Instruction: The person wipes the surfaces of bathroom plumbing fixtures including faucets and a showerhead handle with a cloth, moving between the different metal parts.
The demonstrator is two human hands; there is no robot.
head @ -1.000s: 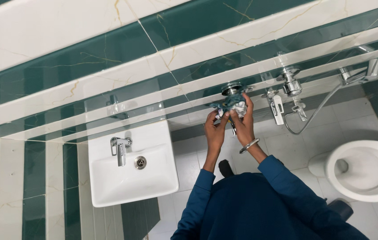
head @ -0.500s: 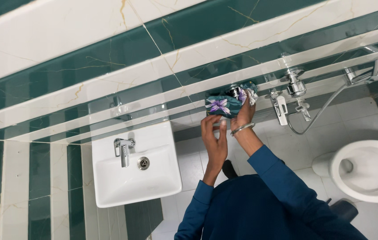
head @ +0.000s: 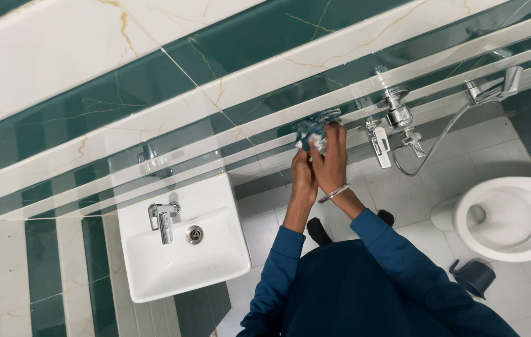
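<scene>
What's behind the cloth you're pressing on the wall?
Both hands, left hand and right hand, hold the teal cloth against the striped wall. Chrome peeks out above; the rest of that fitting is covered.

The washbasin (head: 181,249) hangs on the wall at the left, with its tap (head: 163,218) at the wall side and the drain (head: 194,234) just beside the tap, in the bowl. To its right, both hands are raised to the wall: the left hand (head: 303,178) sits just left of the right hand (head: 330,163), touching it, and the cloth (head: 313,132) lies between them and the wall. Right of the hands, wall taps (head: 390,125) stand in a row. A hose (head: 431,153) runs from them to the sprayer (head: 496,90) farther right. The toilet (head: 512,215) stands on the floor at the far right, with a small bin (head: 472,276) near it.
</scene>
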